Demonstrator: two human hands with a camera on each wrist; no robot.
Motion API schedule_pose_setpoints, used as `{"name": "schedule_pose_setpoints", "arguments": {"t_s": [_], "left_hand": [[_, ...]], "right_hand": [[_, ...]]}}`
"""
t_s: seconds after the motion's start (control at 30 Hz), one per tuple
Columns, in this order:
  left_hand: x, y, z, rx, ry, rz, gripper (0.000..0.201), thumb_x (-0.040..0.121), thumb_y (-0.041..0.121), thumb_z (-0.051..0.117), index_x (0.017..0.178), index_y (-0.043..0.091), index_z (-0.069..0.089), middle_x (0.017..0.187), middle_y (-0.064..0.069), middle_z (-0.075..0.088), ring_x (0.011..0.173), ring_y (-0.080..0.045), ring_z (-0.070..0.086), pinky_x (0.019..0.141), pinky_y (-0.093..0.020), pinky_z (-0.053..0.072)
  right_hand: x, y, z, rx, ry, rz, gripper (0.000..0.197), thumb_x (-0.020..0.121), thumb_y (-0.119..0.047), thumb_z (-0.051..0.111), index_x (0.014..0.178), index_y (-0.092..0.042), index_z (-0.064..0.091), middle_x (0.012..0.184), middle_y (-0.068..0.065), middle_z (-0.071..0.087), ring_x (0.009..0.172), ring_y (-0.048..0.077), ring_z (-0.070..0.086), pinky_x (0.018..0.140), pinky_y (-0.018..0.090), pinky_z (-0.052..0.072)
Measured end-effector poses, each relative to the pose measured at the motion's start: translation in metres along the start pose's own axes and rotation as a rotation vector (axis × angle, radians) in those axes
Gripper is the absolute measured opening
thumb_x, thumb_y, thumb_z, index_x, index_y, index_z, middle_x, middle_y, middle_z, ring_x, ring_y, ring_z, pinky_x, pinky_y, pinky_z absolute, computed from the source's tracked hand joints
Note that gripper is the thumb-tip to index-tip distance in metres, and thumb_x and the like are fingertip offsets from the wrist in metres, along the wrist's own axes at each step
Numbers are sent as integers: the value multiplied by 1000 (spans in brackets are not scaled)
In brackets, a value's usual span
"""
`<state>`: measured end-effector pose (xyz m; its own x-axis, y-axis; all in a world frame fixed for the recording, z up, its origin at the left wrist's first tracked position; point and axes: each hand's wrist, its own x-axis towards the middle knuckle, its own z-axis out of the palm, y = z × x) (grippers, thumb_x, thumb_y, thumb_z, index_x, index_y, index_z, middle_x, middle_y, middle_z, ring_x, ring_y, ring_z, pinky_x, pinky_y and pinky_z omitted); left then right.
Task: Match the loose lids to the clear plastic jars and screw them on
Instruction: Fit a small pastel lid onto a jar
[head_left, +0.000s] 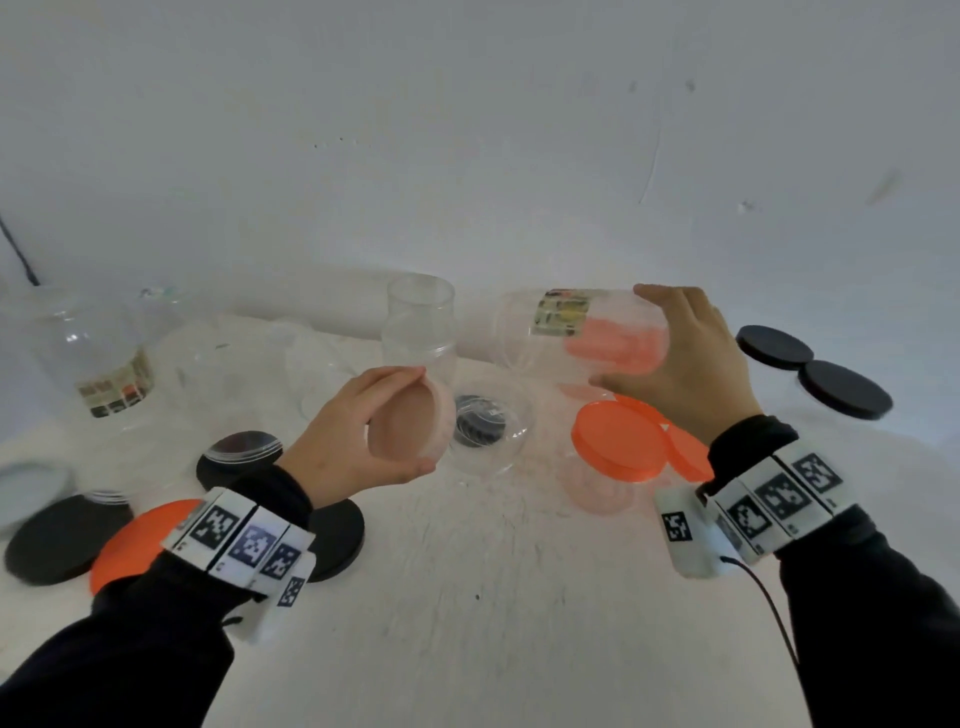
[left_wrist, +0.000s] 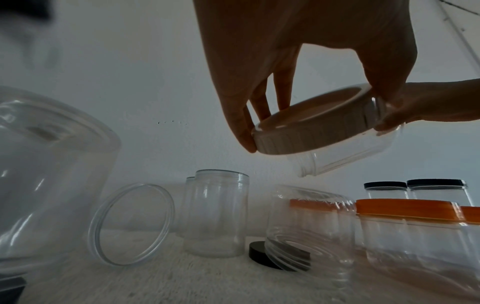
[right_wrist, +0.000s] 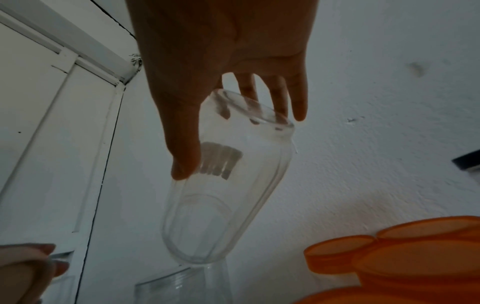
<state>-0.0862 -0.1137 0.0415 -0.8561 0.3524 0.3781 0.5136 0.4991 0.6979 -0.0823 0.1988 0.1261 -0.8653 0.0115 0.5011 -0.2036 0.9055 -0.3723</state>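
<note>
My left hand (head_left: 422, 420) pinches a translucent whitish lid (head_left: 402, 423) by its rim, held on edge above the table. In the left wrist view the same lid (left_wrist: 298, 144) sits between the fingers of that hand (left_wrist: 317, 123). My right hand (head_left: 618, 338) grips a clear labelled jar (head_left: 524, 332) tipped on its side in the air, mouth toward the left. The right wrist view shows thumb and fingers of my right hand (right_wrist: 240, 146) wrapped round the jar (right_wrist: 221, 216). Lid and jar mouth are apart.
An upright open jar (head_left: 421, 322) and a tipped jar over a small black lid (head_left: 480, 421) stand between my hands. Orange-lidded jars (head_left: 618, 441) sit under my right wrist, black-lidded jars (head_left: 844, 389) far right. A large jar (head_left: 93, 358), black lids (head_left: 67, 535) and an orange lid (head_left: 130, 540) lie left.
</note>
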Motion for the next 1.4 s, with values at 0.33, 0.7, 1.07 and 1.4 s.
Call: {"name": "schedule_pose_setpoints", "arguments": {"t_s": [0.33, 0.7, 1.07, 1.4], "left_hand": [[0, 20, 14, -32, 1, -8, 84, 55, 61, 69, 130, 44, 36, 131, 27, 39, 120, 5, 39, 89, -14, 38], [-10, 32, 19, -27, 15, -24, 91, 54, 61, 68, 135, 34, 35, 127, 28, 39, 116, 9, 40, 85, -14, 41], [-11, 40, 27, -71, 58, 16, 83, 59, 56, 67, 133, 27, 41, 128, 24, 39, 118, 3, 43, 83, -6, 42], [-3, 45, 40, -100, 59, 63, 80, 63, 51, 69, 133, 19, 46, 130, 12, 43, 121, -5, 44, 90, -24, 46]], "right_hand": [[-51, 17, -3, 300, -45, 166, 75, 58, -24, 85, 109, -18, 30, 115, 3, 41, 106, 20, 44, 75, 19, 37], [-92, 17, -2, 222, -171, 181, 87, 57, -34, 85, 129, -14, 40, 115, -6, 36, 97, 9, 43, 74, 20, 38], [-133, 29, 18, 442, -377, 279, 80, 51, -34, 89, 113, -26, 40, 107, -17, 48, 97, -1, 49, 74, 13, 39], [-148, 46, 37, 580, -547, 381, 85, 48, -31, 91, 117, -27, 44, 115, -10, 54, 107, 9, 55, 93, 31, 48]]}}
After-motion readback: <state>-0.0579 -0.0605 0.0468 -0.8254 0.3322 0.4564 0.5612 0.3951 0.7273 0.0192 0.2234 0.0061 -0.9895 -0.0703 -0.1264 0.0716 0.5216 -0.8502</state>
